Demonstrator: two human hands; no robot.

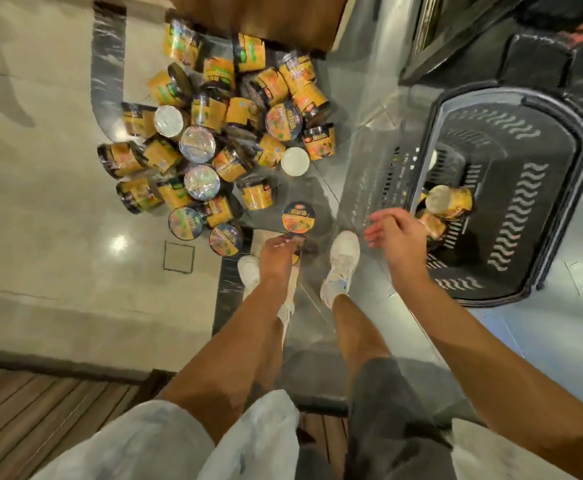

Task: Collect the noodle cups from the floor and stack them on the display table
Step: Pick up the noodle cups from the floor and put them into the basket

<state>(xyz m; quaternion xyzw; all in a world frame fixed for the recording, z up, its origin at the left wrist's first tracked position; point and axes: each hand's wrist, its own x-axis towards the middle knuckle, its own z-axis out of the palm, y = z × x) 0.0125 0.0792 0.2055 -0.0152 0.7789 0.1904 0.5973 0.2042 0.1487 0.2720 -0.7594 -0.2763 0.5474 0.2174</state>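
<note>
Fingers: the left hand [280, 251] curls its fingers down onto a noodle cup [298, 219] at its near edge; the grip itself is hidden.
Right hand [395, 233]: loosely curled, holding nothing, above the basket's rim.
Cups: pile of noodle cups [214, 133] on the floor.
Basket [512, 188]: black, with some cups [451, 202] inside.

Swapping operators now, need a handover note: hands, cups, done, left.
Left hand: reaching down at a cup by the feet; grip hidden.
Right hand: empty, fingers relaxed, over the basket edge.
Cups: big pile on the floor ahead; a few cups already in the basket on the right.
Done: first cups collected.
Left: nearly the whole pile to gather, then all stacking; the display table is not clearly in view.
</note>
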